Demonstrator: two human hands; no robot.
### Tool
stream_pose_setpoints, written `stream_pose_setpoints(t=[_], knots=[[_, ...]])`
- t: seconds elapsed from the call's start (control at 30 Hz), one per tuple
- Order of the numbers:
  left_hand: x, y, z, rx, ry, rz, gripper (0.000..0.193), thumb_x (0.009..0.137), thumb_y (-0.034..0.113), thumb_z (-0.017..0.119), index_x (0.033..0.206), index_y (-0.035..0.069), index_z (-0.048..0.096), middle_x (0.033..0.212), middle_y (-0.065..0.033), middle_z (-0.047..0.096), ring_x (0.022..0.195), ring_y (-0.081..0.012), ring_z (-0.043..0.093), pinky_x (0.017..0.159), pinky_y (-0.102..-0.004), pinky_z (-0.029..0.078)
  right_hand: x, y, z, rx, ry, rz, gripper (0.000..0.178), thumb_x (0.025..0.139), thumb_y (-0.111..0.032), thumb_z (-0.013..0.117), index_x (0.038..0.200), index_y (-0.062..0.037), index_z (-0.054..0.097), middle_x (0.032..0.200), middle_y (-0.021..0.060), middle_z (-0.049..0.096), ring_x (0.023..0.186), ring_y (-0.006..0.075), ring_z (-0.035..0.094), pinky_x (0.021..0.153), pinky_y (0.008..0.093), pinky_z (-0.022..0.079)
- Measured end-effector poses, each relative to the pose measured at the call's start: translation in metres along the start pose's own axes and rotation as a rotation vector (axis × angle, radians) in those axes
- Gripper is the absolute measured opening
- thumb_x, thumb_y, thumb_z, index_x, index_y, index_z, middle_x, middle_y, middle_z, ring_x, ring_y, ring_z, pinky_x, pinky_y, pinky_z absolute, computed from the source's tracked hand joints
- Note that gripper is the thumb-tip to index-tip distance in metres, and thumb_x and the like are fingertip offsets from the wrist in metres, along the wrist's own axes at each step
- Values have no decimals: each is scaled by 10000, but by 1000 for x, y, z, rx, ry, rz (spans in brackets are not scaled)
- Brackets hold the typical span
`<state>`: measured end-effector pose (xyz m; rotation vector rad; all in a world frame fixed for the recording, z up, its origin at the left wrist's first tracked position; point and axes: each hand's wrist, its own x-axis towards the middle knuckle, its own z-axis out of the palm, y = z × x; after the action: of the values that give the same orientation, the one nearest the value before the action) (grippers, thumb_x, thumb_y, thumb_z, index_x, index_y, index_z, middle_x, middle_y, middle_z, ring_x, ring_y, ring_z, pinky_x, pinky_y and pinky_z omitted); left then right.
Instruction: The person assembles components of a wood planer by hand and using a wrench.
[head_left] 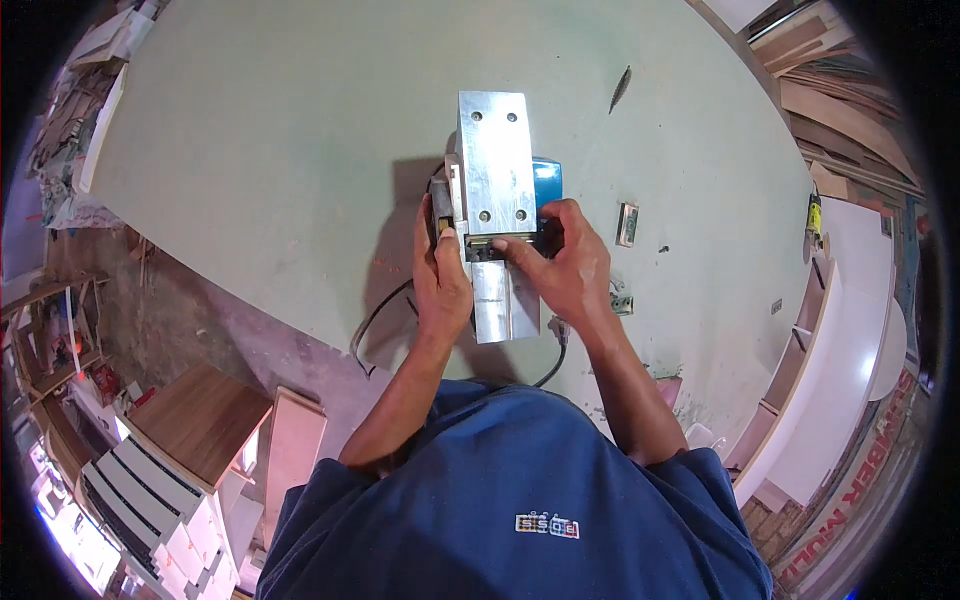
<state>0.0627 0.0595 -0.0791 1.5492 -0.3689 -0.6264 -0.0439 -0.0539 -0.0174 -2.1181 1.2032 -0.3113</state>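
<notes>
An electric hand planer (497,160) lies sole-up on the pale green tabletop, its shiny metal base plates facing me and its blue housing (547,182) showing at the right. My left hand (440,275) is closed round the planer's left side, thumb beside the cutter slot. Across the slot, the thumb of my right hand (572,258) presses on the cutter drum (482,250), while its fingers curl round the right side. Part of those fingers is hidden behind the planer. Whether a separate small part sits under the right thumb, I cannot tell.
Right of the planer lie a small metal block (627,224) and another small metal piece (621,303). A dark, slender pointed object (620,90) lies farther off. Black cord (365,335) loops at the left. White curved shelving (825,330) stands right; a wood-topped cabinet (200,420) stands lower left.
</notes>
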Motion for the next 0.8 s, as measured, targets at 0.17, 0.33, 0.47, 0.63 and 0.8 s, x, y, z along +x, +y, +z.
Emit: stream_pose_setpoints(t=[0.17,0.33,0.47,0.63,0.8], knots=[[2,8,0,-82,-54,2,562,1052,162,388,1541,-99,295,1498,-245,465,1367,-290,487,1151,-367,363,19,5,-22,-77,-222,-94,560,747,-426,882,1051,-42,610,834,124,713,736,285,716,669,391,555],[3,5,3,-96,-78,24,555,1051,145,399,1541,-98,300,1505,-241,459,1380,-280,475,1154,-358,357,29,13,-29,-159,-246,-291,488,764,-397,868,1027,-67,624,827,106,735,746,273,741,659,385,568],[6,-5,2,40,-53,116,508,1044,166,384,1498,-57,417,1460,-213,518,1351,-281,499,1152,-383,355,23,7,-31,-233,-122,-453,347,741,-228,881,980,-88,672,835,76,715,684,213,705,603,344,556],[5,2,3,49,-63,78,505,1040,158,386,1496,-55,423,1452,-210,524,1333,-277,513,1139,-382,370,21,11,-29,-234,-83,-591,277,762,-168,849,974,-106,681,878,55,655,698,228,692,591,356,550],[1,6,5,46,-61,79,502,1035,157,385,1490,-49,434,1428,-207,543,1317,-272,525,1131,-381,378,25,12,-28,-181,-141,-744,284,779,-98,810,1013,-98,649,904,61,631,715,237,685,600,360,555]])
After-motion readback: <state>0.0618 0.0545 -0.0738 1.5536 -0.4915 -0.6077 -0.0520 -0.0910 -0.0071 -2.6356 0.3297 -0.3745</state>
